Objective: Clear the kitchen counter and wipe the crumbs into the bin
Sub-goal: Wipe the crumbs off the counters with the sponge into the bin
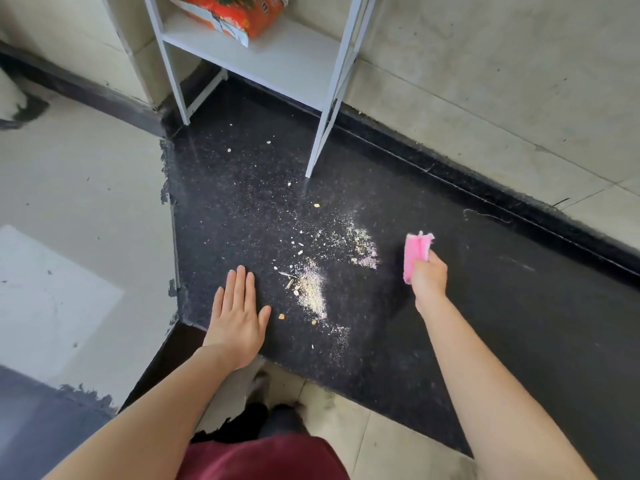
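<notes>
Pale crumbs (313,289) lie scattered over the black speckled counter (485,306), thickest in two patches near its front corner. My left hand (239,317) rests flat on the counter, fingers straight, just left of the crumbs. My right hand (427,277) grips a folded pink cloth (415,252) held upright just above the counter, to the right of the crumbs. No bin is in view.
A white metal shelf rack (322,133) stands at the back of the counter with an orange packet (235,12) on its shelf. Tiled walls close the back and right. The counter's edge drops to a pale tiled floor (69,202) on the left and front.
</notes>
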